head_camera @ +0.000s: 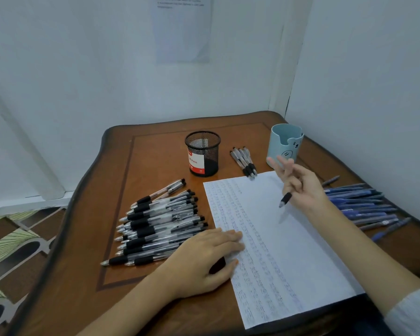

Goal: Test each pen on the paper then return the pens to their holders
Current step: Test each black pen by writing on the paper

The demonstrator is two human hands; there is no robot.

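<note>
Nearest, the paper (289, 251) runs almost to the front edge of the table (155, 146). The left hand (209, 258) lies flat, fingers straight, pressing the sheet's left edge. Just beside it to the left lies a pile of black pens (160, 224), with bare wood beyond. The right hand (301, 187) is raised over the sheet's far part, gripping a pen (285, 199) tip-down, clear of the paper. Blue pens (364, 204) crowd the right edge. Farther back stand a mesh holder (203, 154) and a pale blue holder (285, 146), with four pens (244, 162) between them.
</note>
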